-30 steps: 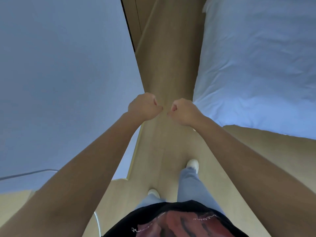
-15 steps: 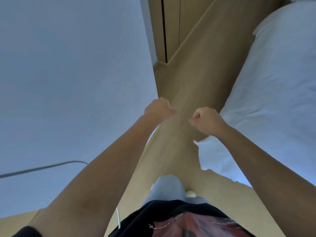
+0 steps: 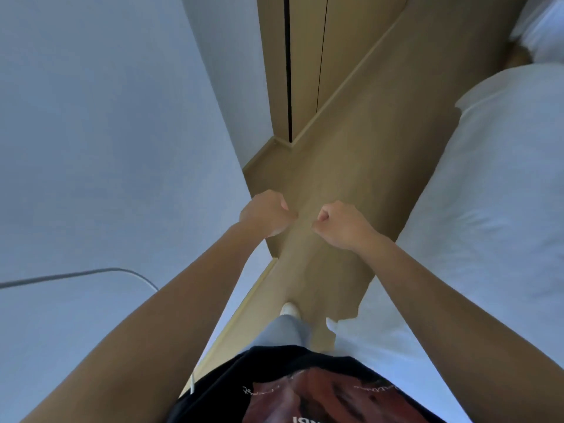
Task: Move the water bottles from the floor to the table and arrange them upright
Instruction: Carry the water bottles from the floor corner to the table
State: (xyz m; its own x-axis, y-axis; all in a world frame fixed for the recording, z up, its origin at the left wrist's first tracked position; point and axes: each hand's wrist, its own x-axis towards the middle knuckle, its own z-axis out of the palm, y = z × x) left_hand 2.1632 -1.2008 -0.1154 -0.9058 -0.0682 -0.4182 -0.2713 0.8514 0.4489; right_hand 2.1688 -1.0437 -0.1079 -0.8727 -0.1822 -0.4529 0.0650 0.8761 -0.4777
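No water bottle and no table are in view. My left hand (image 3: 267, 212) is held out in front of me over the wooden floor (image 3: 345, 166), its fingers curled into a fist that holds nothing. My right hand (image 3: 340, 225) is level with it, a short gap to the right, also a fist with nothing in it. Both forearms reach forward from the bottom corners of the picture.
A white wall (image 3: 106, 132) runs along my left, with a grey cable (image 3: 76, 274) against it. A bed with white bedding (image 3: 494, 209) fills the right. A wooden cabinet door (image 3: 305, 65) stands ahead. A narrow strip of floor lies between wall and bed.
The view has swung and moved forward along the passage; the cabinet and wall corner now show ahead. Both fists stay closed and empty, slightly further apart than a second ago.
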